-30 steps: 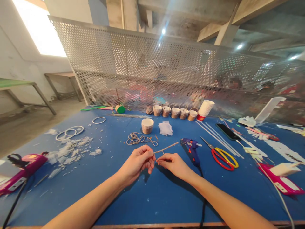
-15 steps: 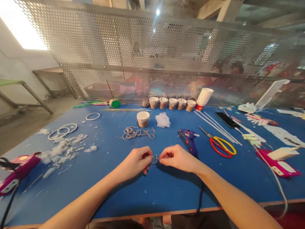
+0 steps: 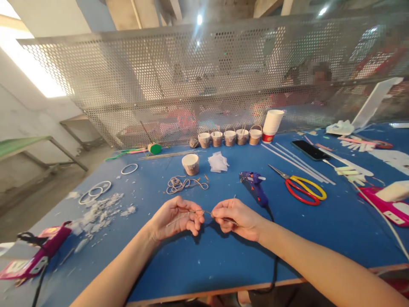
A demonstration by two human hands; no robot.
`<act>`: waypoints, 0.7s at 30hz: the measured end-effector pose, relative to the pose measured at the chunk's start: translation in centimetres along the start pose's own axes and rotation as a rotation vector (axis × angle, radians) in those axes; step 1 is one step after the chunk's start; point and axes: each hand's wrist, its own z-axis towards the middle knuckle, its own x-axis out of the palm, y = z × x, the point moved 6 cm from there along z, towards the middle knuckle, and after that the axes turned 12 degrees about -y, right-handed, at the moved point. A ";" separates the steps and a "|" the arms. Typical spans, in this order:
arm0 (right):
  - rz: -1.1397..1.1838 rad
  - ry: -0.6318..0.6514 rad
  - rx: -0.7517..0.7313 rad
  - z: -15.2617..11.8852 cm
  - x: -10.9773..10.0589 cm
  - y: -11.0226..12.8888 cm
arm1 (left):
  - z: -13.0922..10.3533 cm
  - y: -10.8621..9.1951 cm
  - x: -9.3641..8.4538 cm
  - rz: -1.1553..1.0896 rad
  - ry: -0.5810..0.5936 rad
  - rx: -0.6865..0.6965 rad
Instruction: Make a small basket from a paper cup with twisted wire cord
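My left hand (image 3: 177, 217) is turned partly palm up, its fingers curled round a thin piece of twine (image 3: 207, 212) that runs across them. Facing it, my right hand (image 3: 238, 216) pinches the same twine between thumb and forefinger, and a short end pokes up above the fingers. Both hands are just above the blue table (image 3: 204, 273), a small gap apart. Beyond them lie a loose tangle of cord (image 3: 183, 185), a small wrapped cup (image 3: 191, 165) with a white inside, and a stack of white squares (image 3: 218, 162).
A blue glue gun (image 3: 255, 185) and red-and-yellow scissors (image 3: 303, 187) lie right of my hands. Several handled cups (image 3: 230, 138) line the back beside stacked paper cups (image 3: 272, 123). White scraps (image 3: 99, 215) and rings (image 3: 96, 192) are on the left. A perforated metal screen (image 3: 179, 81) stands behind.
My left hand has rolled palm up and opened somewhat, the twine now lying across its fingers. My right hand still pinches the twine. The head view has shifted slightly.
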 end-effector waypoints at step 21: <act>0.252 -0.083 0.038 0.6 0.5 -0.8 | 0.6 0.0 1.4 0.090 -0.500 0.446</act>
